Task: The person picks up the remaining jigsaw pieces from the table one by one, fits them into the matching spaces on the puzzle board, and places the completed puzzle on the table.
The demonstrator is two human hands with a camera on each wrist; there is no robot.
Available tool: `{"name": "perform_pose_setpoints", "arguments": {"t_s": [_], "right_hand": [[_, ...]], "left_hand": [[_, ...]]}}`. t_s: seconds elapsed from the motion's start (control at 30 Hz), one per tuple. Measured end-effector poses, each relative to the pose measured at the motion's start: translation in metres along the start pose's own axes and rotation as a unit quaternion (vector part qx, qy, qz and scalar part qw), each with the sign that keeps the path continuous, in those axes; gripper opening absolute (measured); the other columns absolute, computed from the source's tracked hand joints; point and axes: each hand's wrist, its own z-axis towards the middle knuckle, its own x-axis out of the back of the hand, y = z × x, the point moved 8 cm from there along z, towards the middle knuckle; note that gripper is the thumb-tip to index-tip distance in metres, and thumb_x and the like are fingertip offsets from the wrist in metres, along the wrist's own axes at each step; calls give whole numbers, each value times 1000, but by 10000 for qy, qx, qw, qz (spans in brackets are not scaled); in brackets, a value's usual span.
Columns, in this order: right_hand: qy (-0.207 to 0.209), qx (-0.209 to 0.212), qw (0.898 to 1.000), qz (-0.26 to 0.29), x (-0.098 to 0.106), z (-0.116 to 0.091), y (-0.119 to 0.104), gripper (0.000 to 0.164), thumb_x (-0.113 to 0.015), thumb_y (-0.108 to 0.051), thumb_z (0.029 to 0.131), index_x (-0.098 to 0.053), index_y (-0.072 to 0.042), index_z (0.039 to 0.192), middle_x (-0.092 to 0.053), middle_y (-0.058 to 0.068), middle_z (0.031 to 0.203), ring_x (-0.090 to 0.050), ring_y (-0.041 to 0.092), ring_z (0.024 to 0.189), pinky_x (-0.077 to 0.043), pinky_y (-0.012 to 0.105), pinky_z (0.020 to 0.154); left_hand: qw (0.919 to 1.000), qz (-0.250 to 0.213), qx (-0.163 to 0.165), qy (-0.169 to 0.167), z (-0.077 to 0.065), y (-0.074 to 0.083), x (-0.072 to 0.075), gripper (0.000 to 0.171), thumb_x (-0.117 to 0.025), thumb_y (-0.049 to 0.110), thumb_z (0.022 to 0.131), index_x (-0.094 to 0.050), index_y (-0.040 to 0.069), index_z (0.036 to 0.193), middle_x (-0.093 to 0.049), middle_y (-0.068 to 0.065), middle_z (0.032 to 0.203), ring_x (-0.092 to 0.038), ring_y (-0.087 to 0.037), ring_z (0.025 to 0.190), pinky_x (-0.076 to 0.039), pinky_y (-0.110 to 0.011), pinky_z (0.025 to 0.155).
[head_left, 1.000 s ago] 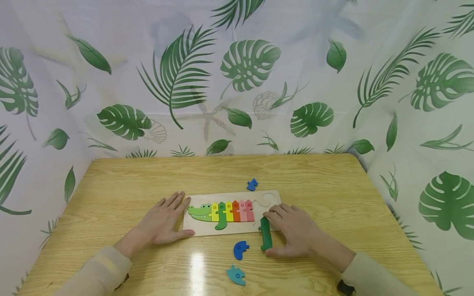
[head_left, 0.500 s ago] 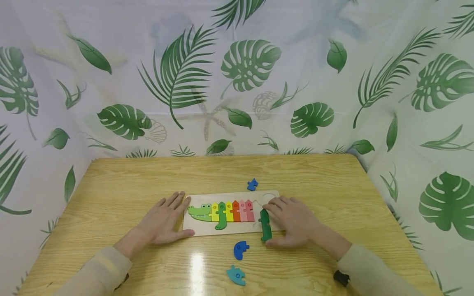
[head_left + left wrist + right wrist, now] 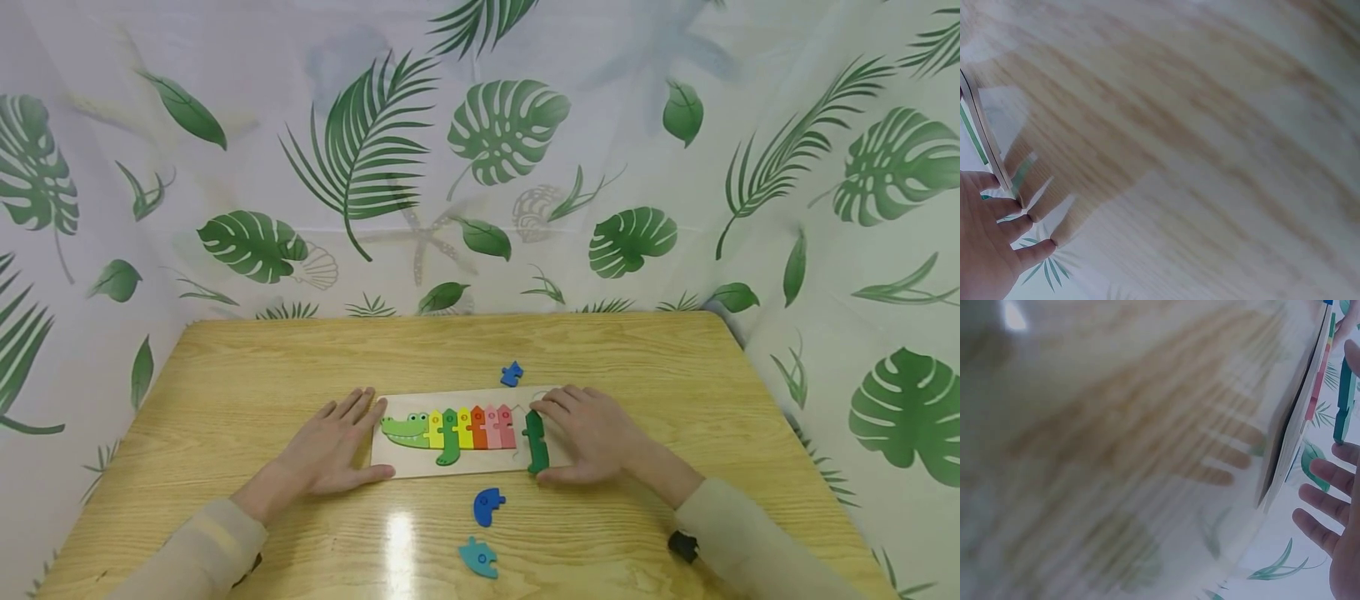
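A wooden puzzle board [image 3: 480, 472] with a crocodile picture lies on the table. The light green head [image 3: 406, 428] and a row of coloured body pieces, several of them numbered, sit in it. My left hand [image 3: 330, 446] rests at the board's left end, thumb and fingers spread straight along its edge. Over the right part of the board, my right hand [image 3: 600, 437] pinches a dark green puzzle piece [image 3: 537, 442] endwise between thumb and fingertip. That green piece [image 3: 1345, 394] is apart from the board in the right wrist view, with the other fingers held out straight.
A small blue piece [image 3: 512, 374] lies behind the board. In front of it lie a curved blue piece [image 3: 487, 507] and a teal piece [image 3: 478, 558]. A leaf-print cloth [image 3: 480, 167] hangs around the back and sides of the wooden table [image 3: 300, 350].
My right hand has moved away from me with the dark green piece, from the board's front edge to over its right part. The left hand has stayed still.
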Motion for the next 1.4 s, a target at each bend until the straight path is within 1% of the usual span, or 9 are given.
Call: {"name": "perform_pose_setpoints", "arguments": {"t_s": [0.27, 0.43, 0.63, 0.87, 1.07, 1.3, 1.4], "right_hand": [[-59, 16, 10000, -22, -3, 7, 3, 95, -56, -88, 84, -60, -16, 146, -66, 4, 142, -61, 25, 126, -57, 46, 105], [-157, -66, 9999, 6, -6, 11, 6, 96, -53, -90, 84, -59, -18, 147, -65, 3, 143, -60, 24, 127, -56, 46, 105], [-194, -123, 9997, -21, -9, 15, 8, 97, -54, -91, 83, -59, -18, 147, -65, 3, 143, -61, 24, 127, -56, 47, 106], [-81, -23, 9998, -196, -9, 18, 10, 97, -56, -90, 82, -60, -17, 145, -67, 4, 139, -63, 24, 123, -57, 45, 101], [-294, -29, 9994, -175, -14, 21, 11, 100, -52, -93, 82, -60, -16, 146, -66, 4, 140, -62, 25, 124, -56, 45, 101], [-424, -36, 9990, -166, -14, 25, 8, 98, -55, -90, 82, -59, -16, 147, -66, 5, 141, -62, 27, 126, -55, 47, 105], [-489, -37, 9986, -200, -14, 26, 7, 97, -56, -89, 83, -58, -17, 147, -66, 5, 141, -62, 26, 126, -55, 47, 106]], "left_hand": [[10000, 24, 7, -12, 0, 0, -1, 104, -50, 79, 95, -32, 4, 166, -29, -23, 173, -30, -42, 161, -36, -62, 126], [10000, 25, 6, -18, 0, -1, -2, 104, -50, 79, 95, -31, 4, 166, -28, -23, 173, -30, -41, 161, -36, -62, 126], [10000, 9, 5, -18, 0, -1, -2, 105, -50, 79, 95, -31, 4, 166, -28, -23, 173, -30, -42, 161, -36, -62, 126], [10000, -13, 17, -41, 0, -1, -2, 105, -50, 79, 95, -31, 4, 166, -28, -23, 173, -30, -42, 161, -35, -63, 126], [10000, 11, 16, -46, 0, -1, -2, 105, -49, 80, 95, -31, 4, 166, -28, -23, 173, -30, -42, 161, -36, -63, 126], [10000, 5, -1, -39, 0, -1, -2, 105, -50, 79, 95, -31, 4, 166, -28, -24, 173, -30, -42, 161, -35, -63, 126], [10000, 15, -8, -21, 0, 0, -1, 105, -50, 79, 95, -32, 4, 166, -29, -24, 173, -30, -42, 161, -36, -62, 126]]}}
